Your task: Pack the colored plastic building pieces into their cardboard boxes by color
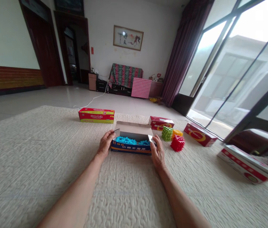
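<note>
A blue cardboard battery box [131,150] with its lid raised sits on the quilted cover in front of me. Inside it lie bright blue knobbly pieces [125,140], partly hidden by the box's front wall. My left hand [105,144] grips the box at its left end, thumb by the upright side flap [117,132]. At the opposite end, my right hand [157,151] holds the box with its fingers around the right flap. Just right of that hand stand a green knobbly block [167,133], a yellow one [177,134] and a red one [177,143].
A red and yellow-green box [96,116] lies at the far left edge of the quilted cover [53,158]. Two dark red boxes [161,122] [200,134] and a white and red box [249,163] lie to the right. Glass doors [238,76] line the right side.
</note>
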Demonstrator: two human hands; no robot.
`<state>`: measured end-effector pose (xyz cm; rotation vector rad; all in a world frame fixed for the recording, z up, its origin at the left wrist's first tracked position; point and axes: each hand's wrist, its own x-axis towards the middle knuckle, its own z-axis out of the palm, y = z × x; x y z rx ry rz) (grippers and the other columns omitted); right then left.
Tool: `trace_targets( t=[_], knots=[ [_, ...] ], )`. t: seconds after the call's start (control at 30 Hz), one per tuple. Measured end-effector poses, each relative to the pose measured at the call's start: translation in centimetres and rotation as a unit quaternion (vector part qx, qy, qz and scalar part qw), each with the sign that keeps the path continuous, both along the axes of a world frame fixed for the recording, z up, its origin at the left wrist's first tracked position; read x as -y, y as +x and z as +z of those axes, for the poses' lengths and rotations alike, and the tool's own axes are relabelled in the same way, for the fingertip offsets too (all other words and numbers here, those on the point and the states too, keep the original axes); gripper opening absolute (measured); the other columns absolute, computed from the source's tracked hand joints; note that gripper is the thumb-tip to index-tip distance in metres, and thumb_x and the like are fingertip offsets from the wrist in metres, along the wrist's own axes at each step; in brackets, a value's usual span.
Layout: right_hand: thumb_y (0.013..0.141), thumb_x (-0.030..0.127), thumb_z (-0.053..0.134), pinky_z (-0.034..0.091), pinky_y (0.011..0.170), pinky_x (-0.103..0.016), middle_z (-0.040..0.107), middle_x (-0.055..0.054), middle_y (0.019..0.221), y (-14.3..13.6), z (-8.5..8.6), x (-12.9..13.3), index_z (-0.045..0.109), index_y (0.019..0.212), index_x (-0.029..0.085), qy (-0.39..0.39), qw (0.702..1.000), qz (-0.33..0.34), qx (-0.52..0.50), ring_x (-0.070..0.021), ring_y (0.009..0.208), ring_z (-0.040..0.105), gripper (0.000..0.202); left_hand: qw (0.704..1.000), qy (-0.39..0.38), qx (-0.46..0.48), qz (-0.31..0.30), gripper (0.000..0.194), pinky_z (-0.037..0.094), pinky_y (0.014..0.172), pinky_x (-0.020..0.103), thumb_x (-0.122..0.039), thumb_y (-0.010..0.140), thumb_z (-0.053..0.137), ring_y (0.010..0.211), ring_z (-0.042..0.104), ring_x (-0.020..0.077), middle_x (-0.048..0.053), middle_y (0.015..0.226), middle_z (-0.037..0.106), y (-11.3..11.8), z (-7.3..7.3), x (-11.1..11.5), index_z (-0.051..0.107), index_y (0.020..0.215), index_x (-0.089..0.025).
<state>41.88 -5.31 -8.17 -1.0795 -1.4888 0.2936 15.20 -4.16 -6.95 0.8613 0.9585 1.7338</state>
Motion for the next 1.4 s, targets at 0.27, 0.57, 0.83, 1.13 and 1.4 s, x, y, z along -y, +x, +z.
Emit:
trace_targets(
  t=[0.27,0.57,0.83,1.13,1.4],
  knots=[
    [0.087,0.050,0.045,0.039,0.099,-0.039,0.067,-0.008,0.118,0.1,1.2,-0.1,0.069,0.092,0.020,-0.072,0.986,0.003,-0.148,-0.0245,0.112,0.056,0.039,0.998,-0.003,-0.053,0.018,0.050,0.048,0.078,0.029,-0.036,0.060,0.073,0.088,0.064,0.0201,0.004,0.095,0.070,0.7,0.8,0.7,0.065,0.107,-0.018],
    [0.071,0.035,0.056,0.046,0.073,-0.033,0.068,-0.005,0.100,1.4,1.0,-0.9,0.063,0.108,0.019,-0.094,0.970,0.016,-0.224,-0.0220,0.086,0.058,0.041,0.999,-0.006,-0.052,0.008,0.049,0.048,0.072,0.026,-0.037,0.064,0.070,0.081,0.064,0.0181,0.004,0.092,0.070,0.5,0.1,0.6,0.066,0.109,-0.017],
    [0.062,0.030,0.058,0.045,0.060,-0.028,0.070,-0.002,0.096,1.8,1.3,-1.7,0.063,0.118,0.019,-0.179,0.919,0.108,-0.335,-0.0185,0.072,0.060,0.057,0.998,-0.019,-0.052,-0.018,0.050,0.047,0.081,0.030,-0.040,0.064,0.073,0.091,0.065,0.0233,0.007,0.096,0.074,0.4,-0.3,-0.6,0.070,0.107,-0.015],
    [0.065,0.031,0.057,0.045,0.056,-0.028,0.073,-0.001,0.092,1.4,1.7,-1.6,0.065,0.116,0.022,-0.187,0.911,0.136,-0.342,-0.0191,0.068,0.062,0.052,0.997,-0.010,-0.023,-0.067,0.055,0.047,0.072,0.027,-0.036,0.061,0.073,0.081,0.067,0.0206,0.004,0.090,0.074,0.3,0.0,-0.7,0.067,0.113,-0.016],
    [0.062,0.028,0.061,0.039,0.050,-0.025,0.066,0.004,0.067,1.4,2.4,-0.9,0.065,0.083,0.022,-0.176,0.906,0.157,-0.351,-0.0149,0.055,0.053,0.022,0.997,-0.024,0.027,-0.069,0.049,0.047,0.068,0.028,-0.029,0.054,0.076,0.073,0.066,0.0183,0.001,0.084,0.073,0.6,0.6,-0.5,0.068,0.101,-0.018]
  ],
)
